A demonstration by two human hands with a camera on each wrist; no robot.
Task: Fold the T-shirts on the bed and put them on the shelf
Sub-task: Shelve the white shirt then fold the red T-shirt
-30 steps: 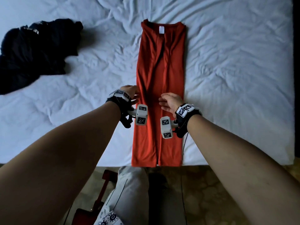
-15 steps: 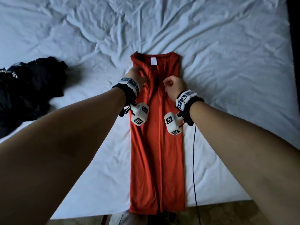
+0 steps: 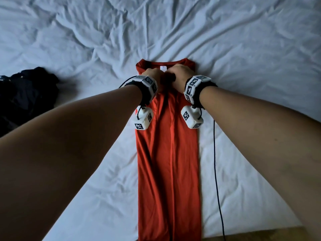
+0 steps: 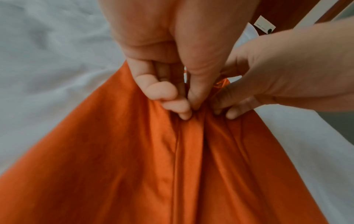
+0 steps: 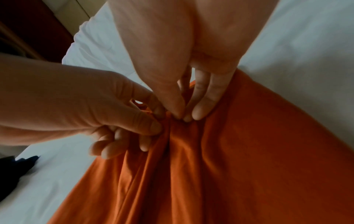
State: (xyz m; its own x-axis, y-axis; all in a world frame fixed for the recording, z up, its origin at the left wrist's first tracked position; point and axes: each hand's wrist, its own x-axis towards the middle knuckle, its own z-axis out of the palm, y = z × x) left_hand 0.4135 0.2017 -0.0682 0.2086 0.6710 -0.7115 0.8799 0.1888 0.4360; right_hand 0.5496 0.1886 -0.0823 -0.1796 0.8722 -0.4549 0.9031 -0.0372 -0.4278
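Note:
An orange-red T-shirt (image 3: pixel 168 153) lies on the white bed (image 3: pixel 69 40), folded lengthwise into a narrow strip with its collar and white label (image 3: pixel 163 67) at the far end. My left hand (image 3: pixel 153 75) and right hand (image 3: pixel 180 73) sit side by side just below the collar. In the left wrist view my left hand (image 4: pixel 188 109) pinches a ridge of the T-shirt (image 4: pixel 153 166) between thumb and fingertips. The right wrist view shows my right hand (image 5: pixel 182 116) pinching the T-shirt (image 5: pixel 239 166) beside it. A dark T-shirt (image 3: pixel 26 96) lies crumpled at the left.
The rumpled white sheet spreads wide on both sides of the strip. A black cable (image 3: pixel 216 171) trails from my right wrist across the sheet to the bed's near edge (image 3: pixel 243 235). A dark wooden piece (image 5: pixel 28 30) stands beyond the bed's far corner.
Both hands slid up the shirt from its middle to just below the collar, came closer together, and now pinch the cloth there. The head view shifted forward over the bed.

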